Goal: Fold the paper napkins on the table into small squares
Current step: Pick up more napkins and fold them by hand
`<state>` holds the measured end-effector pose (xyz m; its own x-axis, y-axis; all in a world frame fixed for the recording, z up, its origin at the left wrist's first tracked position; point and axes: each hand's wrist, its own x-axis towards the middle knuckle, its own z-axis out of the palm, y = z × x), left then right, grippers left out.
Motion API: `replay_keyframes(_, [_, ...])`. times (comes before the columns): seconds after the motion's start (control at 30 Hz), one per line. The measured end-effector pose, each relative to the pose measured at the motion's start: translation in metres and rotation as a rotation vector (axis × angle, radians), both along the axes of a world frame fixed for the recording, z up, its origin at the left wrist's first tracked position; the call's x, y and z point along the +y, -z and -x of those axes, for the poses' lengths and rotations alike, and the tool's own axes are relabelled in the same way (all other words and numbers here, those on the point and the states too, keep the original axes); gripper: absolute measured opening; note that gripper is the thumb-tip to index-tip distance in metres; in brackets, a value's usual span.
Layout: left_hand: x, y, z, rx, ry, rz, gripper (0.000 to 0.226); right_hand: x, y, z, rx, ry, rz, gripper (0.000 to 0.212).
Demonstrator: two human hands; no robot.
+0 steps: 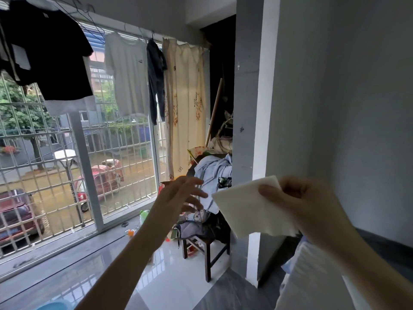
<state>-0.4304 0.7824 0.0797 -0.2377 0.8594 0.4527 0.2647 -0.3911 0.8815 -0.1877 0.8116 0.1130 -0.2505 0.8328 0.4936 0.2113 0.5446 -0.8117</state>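
- Napkin: a thin white paper sheet, held up in the air in front of the person, well above the floor, not on any surface; it hangs from the right hand and spreads out towards the left hand.
- Right hand pinches the napkin's upper corner, thumb in front, fingers behind the sheet.
- Left hand is released, fingers spread, just beside the napkin's free left corner without touching it.
- Handling, as a judgement: very light, soft and limp, so it droops from one pinch; the lower edge looks ragged or layered, so it would tear or come apart under a hard pull.
- Best hold: a light pinch at the free corner with the left hand, keeping the sheet taut between the hands to match the edges.
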Motion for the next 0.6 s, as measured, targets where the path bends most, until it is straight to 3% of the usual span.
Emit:
replay_keyframes(0.1, [0.009,0.003,-0.012,-0.195,0.151,0.152,0.023,0.005,-0.002,0.011,-0.007,-0.018,0.000,0.018])
replay_keyframes(0.2, [0.011,0.016,-0.022,0.031,0.231,0.147,0.044,0.008,-0.002,0.015,-0.003,-0.015,0.000,0.017])
replay_keyframes(0.33, [0.022,0.020,-0.017,0.049,0.165,0.127,0.009,0.015,-0.002,0.014,0.031,0.025,-0.023,0.016])
replay_keyframes(0.4, [0.027,0.017,-0.014,0.026,0.120,0.095,0.015,0.018,-0.003,0.012,0.048,0.057,-0.027,0.017])
replay_keyframes(0.53, [0.036,0.018,-0.009,-0.248,0.022,0.055,0.027,0.024,-0.007,0.012,0.092,0.095,-0.005,0.019])
replay_keyframes(0.6, [0.042,0.018,-0.011,-0.341,0.083,0.103,0.032,0.025,-0.008,0.014,0.081,0.092,-0.006,0.018])
